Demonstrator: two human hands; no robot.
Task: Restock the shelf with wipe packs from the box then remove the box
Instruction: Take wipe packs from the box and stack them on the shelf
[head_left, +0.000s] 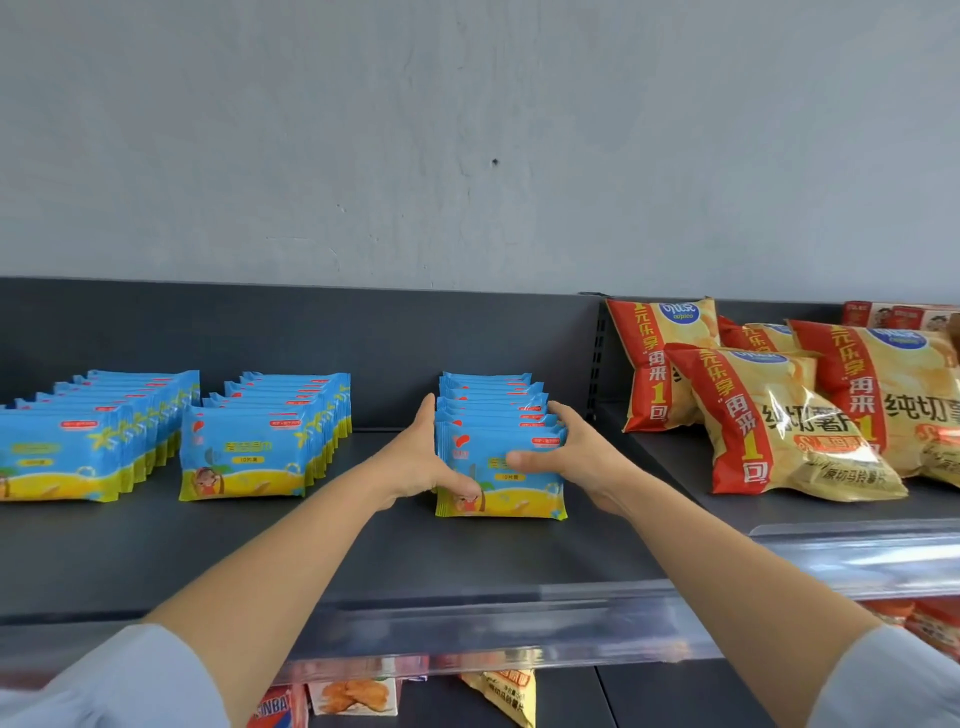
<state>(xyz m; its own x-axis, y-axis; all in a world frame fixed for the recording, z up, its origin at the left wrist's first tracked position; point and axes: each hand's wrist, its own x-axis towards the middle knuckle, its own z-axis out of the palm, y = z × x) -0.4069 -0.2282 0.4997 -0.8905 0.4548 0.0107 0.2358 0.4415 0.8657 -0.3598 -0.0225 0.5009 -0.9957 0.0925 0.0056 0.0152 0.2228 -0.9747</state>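
Both left hand (415, 462) and right hand (579, 457) clamp one wipe-pack row (493, 400) near the shelf (363, 551)'s right edge; crisp bags (779, 431) lie beyond, seemingly apart; fuller rows (249, 452) stand leftward.

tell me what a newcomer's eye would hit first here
The left hand and right hand clasp a row of blue wipe packs in the middle of the shelf, thumbs across the front pack. Two longer rows stand to the left, and red-and-yellow chip bags lie on the right.
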